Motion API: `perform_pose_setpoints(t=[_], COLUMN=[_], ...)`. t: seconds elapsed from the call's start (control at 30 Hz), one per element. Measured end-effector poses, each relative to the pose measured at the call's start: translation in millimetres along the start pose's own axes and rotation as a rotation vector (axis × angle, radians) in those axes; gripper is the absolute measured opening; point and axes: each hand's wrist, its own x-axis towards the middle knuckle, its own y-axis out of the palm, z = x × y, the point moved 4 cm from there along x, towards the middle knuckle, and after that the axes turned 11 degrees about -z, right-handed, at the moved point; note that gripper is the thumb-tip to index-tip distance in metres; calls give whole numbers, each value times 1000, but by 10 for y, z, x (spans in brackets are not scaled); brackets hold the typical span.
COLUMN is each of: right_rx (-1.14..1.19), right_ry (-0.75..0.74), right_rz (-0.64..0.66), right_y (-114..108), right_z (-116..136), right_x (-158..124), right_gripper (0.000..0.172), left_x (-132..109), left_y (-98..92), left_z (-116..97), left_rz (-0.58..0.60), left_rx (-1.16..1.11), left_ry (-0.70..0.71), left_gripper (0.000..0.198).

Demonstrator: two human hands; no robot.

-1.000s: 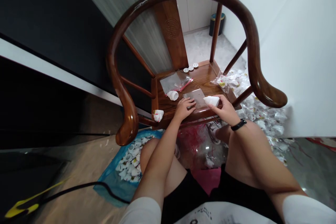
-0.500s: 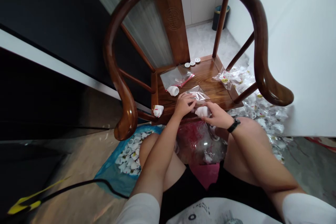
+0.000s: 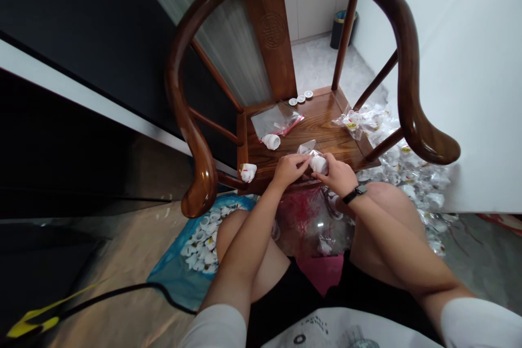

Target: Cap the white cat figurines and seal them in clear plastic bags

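Over the front of a wooden chair seat (image 3: 326, 125), my right hand (image 3: 340, 176) is closed round a small white figurine (image 3: 318, 165). My left hand (image 3: 289, 169) pinches the edge of a clear plastic bag (image 3: 306, 147) beside it. The figurine's end is at the bag; how far it sits inside, I cannot tell. Another white figurine (image 3: 271, 142) lies on its side near a flat clear bag with a red edge (image 3: 271, 122). Near the seat's left front corner is a white figurine with red and gold marks (image 3: 247, 172).
Three round white caps (image 3: 300, 99) line the back of the seat. Bagged figurines (image 3: 411, 168) heap up on the right, one bagged piece (image 3: 351, 120) on the seat edge. Loose white figurines (image 3: 204, 244) fill a blue bag (image 3: 163, 277) at lower left. The curved armrest (image 3: 408, 65) surrounds the seat.
My right hand has brought the figurine up and against the clear bag. My left hand has gone from lying over the bag to pinching its edge, and the bag is now lifted and bunched.
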Motion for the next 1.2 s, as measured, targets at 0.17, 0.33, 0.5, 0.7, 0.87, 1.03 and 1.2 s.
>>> perform_pose_setpoints(t=[0.17, 0.33, 0.5, 0.7, 0.87, 1.03, 1.2], right_rx=[112, 193, 164, 102, 28, -38, -4], right_ry=[54, -213, -385, -472, -494, -561, -603], right_rz=[-1, 18, 80, 140, 192, 224, 171], right_y=[140, 209, 204, 281, 286, 242, 251], right_z=[34, 113, 147, 164, 213, 291, 358], right_x=[-14, -44, -69, -121, -165, -218, -221], right_gripper=[61, 21, 20, 18, 23, 19, 20], left_x=[-31, 20, 45, 64, 87, 109, 165], left_y=[28, -44, -30, 54, 105, 108, 117], left_z=[-54, -65, -16, 6, -13, -69, -60], left_rz=[10, -21, 13, -4, -17, -92, -109], left_rx=[-22, -4, 32, 96, 140, 262, 220], left_ry=[11, 47, 48, 89, 88, 42, 45], left_gripper=[23, 28, 65, 45, 45, 47, 60])
